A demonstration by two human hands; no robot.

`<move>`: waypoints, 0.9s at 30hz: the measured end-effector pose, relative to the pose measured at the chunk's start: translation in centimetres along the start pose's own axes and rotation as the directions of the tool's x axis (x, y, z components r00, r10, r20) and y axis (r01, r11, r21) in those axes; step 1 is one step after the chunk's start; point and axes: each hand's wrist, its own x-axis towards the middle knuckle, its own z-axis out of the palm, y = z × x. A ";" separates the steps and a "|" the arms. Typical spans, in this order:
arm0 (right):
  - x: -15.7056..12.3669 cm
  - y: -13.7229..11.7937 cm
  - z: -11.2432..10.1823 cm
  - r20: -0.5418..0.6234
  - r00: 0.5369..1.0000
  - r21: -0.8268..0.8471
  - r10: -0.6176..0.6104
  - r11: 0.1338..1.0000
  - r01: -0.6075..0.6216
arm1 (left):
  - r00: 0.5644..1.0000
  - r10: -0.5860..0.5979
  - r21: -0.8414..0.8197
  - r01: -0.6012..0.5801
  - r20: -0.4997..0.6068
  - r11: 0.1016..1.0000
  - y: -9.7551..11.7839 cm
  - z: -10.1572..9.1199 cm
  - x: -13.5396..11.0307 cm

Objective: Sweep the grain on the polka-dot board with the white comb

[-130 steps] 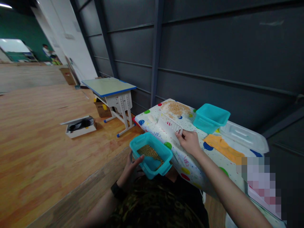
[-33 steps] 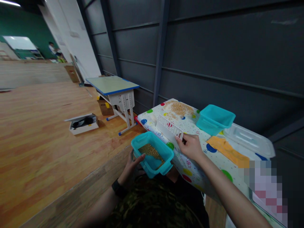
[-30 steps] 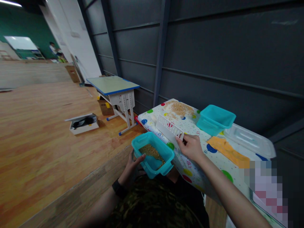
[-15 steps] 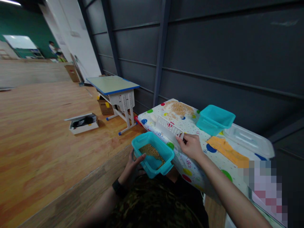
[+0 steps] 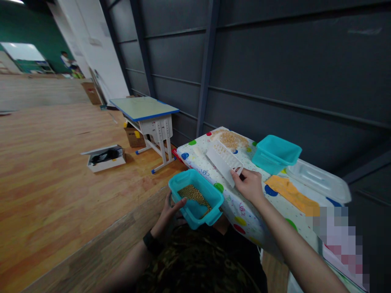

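Note:
My left hand (image 5: 171,211) grips the side of a turquoise plastic bin (image 5: 197,219), thumb over its rim. Small yellowish beans (image 5: 195,196) lie along part of the bin's floor. The bin is held in front of the table's near edge. Over the table, my right hand (image 5: 249,184) pinches one end of a white slotted plastic tray (image 5: 224,162), which is tilted. Beyond the tray, a pile of pale beans (image 5: 230,139) is spread on the tabletop.
A second turquoise bin (image 5: 275,154), a clear lid (image 5: 320,182) and an orange cloth (image 5: 293,195) lie on the dotted tablecloth (image 5: 195,148). A school desk (image 5: 143,108) and an open white box (image 5: 106,162) stand left. A dark panelled wall (image 5: 290,73) rises behind.
My right hand has shifted slightly right and turned the white tray, so its slotted side now leans away and its flat face shows. My left hand and the bin have hardly moved.

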 end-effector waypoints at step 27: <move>3.1 -2.8 7.1 0.265 0.964 -0.358 0.013 0.930 0.086 | 0.997 -0.034 -0.015 0.033 -0.065 0.999 -0.4 -0.8 1.0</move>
